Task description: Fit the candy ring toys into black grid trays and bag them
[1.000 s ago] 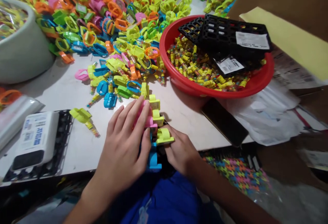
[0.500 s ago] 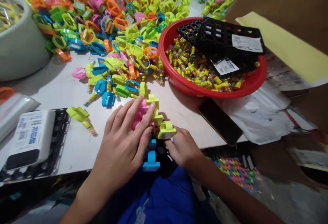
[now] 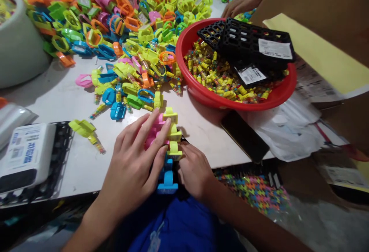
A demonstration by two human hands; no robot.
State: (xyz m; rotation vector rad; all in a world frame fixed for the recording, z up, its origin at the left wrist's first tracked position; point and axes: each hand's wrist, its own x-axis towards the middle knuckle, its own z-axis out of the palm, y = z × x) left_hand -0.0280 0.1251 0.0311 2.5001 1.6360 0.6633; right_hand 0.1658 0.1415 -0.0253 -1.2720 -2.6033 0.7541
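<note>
My left hand (image 3: 135,152) lies with outstretched fingers over pink plastic toy watches (image 3: 150,141) at the table's near edge. Beside its fingertips stand yellow toy watches (image 3: 172,130) in a line. Curled against the nearest yellow toy watch (image 3: 174,150) is my right hand (image 3: 196,169), its fingertips partly hidden. Blue toy watches (image 3: 167,183) continue the line towards me. Under them a black holder (image 3: 182,138) shows only in part. A loose yellow toy watch with a candy-filled tube (image 3: 86,129) rests to the left.
A heap of colourful toy watches (image 3: 129,14) covers the back. The red basin (image 3: 184,71) holds candy tubes and black trays (image 3: 256,38). A phone (image 3: 245,136) lies right, a white labelled device (image 3: 27,156) left. Another person's hand (image 3: 245,2) reaches in behind the basin.
My right hand has moved slightly left, bringing the yellow toy watch into line with the others. Another person's hand has appeared at the back right. The view has shifted slightly.
</note>
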